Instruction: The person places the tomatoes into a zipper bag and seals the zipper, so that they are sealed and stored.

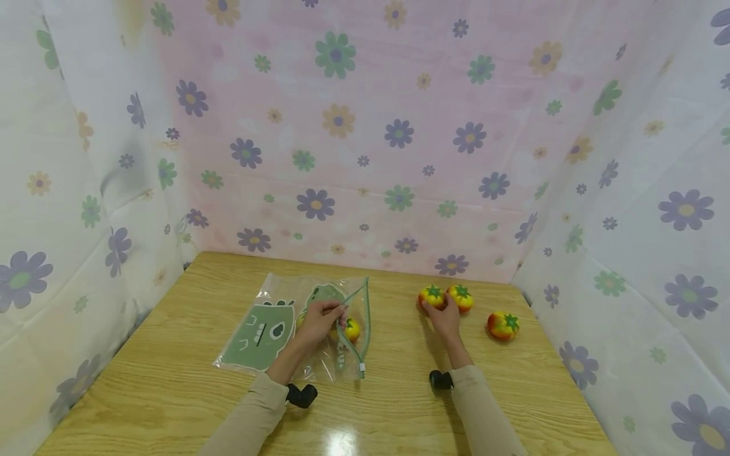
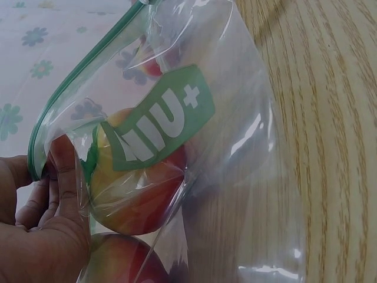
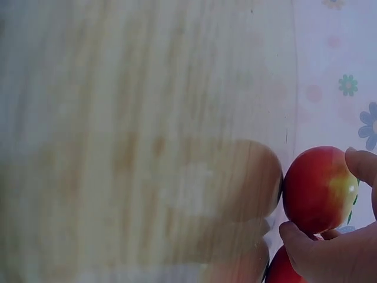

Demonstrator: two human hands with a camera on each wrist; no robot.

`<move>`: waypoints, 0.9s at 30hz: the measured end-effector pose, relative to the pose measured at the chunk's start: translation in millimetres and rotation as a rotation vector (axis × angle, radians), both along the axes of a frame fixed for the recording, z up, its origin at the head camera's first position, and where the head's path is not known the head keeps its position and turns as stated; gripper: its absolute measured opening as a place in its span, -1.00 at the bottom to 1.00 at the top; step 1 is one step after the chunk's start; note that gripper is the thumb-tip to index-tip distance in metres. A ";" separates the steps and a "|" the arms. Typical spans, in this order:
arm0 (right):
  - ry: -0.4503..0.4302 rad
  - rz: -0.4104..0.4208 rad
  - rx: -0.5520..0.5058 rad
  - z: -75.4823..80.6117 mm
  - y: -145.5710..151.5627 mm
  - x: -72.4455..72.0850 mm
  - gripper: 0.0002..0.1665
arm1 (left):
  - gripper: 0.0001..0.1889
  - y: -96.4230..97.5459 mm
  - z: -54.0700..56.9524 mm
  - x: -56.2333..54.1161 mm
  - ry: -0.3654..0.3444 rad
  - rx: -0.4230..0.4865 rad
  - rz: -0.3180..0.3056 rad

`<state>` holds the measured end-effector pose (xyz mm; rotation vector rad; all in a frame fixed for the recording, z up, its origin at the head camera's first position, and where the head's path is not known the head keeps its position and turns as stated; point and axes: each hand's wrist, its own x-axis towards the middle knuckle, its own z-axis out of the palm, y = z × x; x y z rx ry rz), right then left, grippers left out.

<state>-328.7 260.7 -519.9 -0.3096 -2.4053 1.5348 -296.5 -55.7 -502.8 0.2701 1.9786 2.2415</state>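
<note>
A clear zip bag (image 1: 256,339) with a green cartoon print and green zip edge lies on the left half of the table. My left hand (image 1: 319,322) pinches the zip edge at its opening, which gapes to the right. Red-and-yellow tomatoes (image 2: 138,197) with green leafy tops show through the plastic in the left wrist view. Further right, my right hand (image 1: 446,322) grips a tomato (image 1: 431,294) between thumb and fingers. Another tomato (image 1: 463,297) sits right beside that one, close to the fingers. A separate tomato (image 1: 503,326) lies to the right of the hand.
The wooden table (image 1: 399,405) ends at a flowered cloth (image 1: 365,158), which hangs behind it and on both sides. A zip slider (image 1: 362,367) sits at the near end of the bag's edge. Black wrist cameras (image 1: 302,396) are worn on both arms.
</note>
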 end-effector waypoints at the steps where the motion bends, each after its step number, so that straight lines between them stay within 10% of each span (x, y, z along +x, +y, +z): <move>1: -0.003 0.000 0.005 -0.3 -0.1 -1.0 -0.15 | -0.74 0.0 -0.2 -0.2 -0.002 0.002 -0.004; 27: 0.006 0.018 0.023 1.8 -5.6 -6.4 -0.13 | -0.75 -0.3 -1.0 0.6 0.012 -0.015 -0.003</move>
